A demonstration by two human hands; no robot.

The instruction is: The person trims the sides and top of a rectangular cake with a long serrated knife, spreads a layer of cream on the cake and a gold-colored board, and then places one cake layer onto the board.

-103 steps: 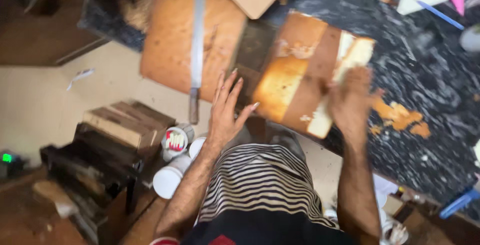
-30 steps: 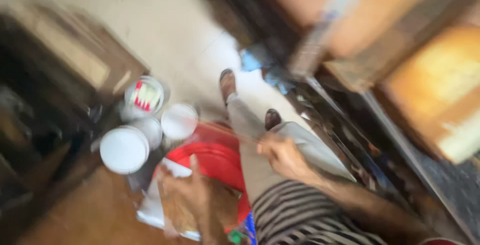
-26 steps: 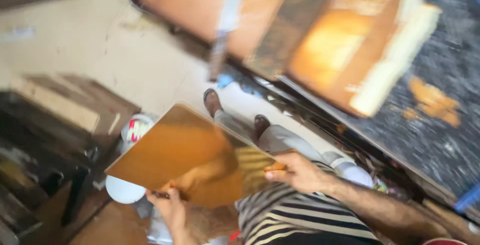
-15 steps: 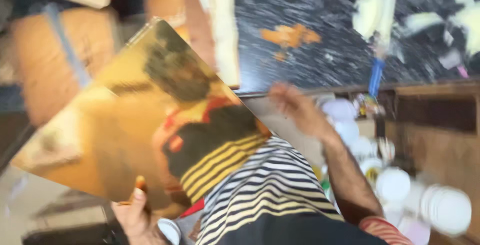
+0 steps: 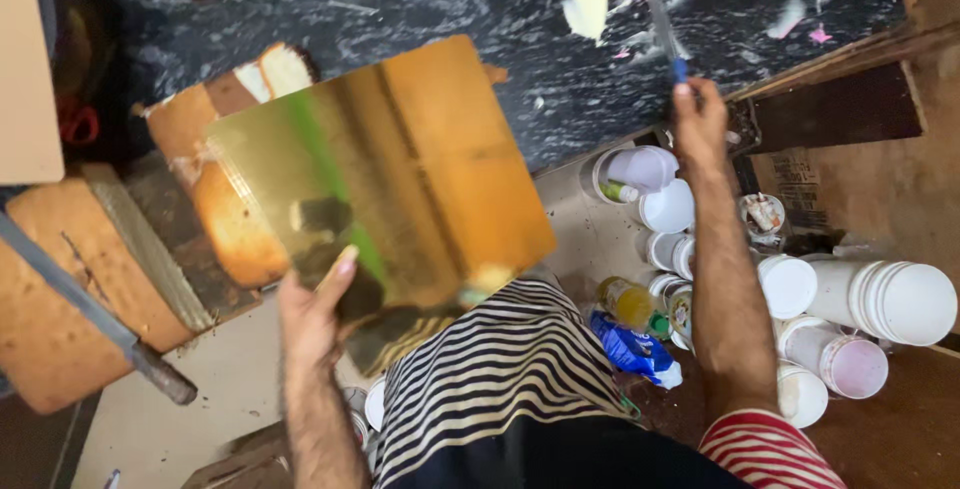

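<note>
Gold mirror board [image 5: 400,169] sits gripped at its lower edge in my left hand [image 5: 315,314], tilted above it; right hand [image 5: 697,119] closes on blue-handled knife [image 5: 665,34], so I steady the board first.

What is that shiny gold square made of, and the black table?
The gold square in the left hand looks like thin card or board with a mirror-like foil face: it reflects the striped shirt. The black table looks like polished stone, with white speckles and veins, though it could be laminate.
</note>
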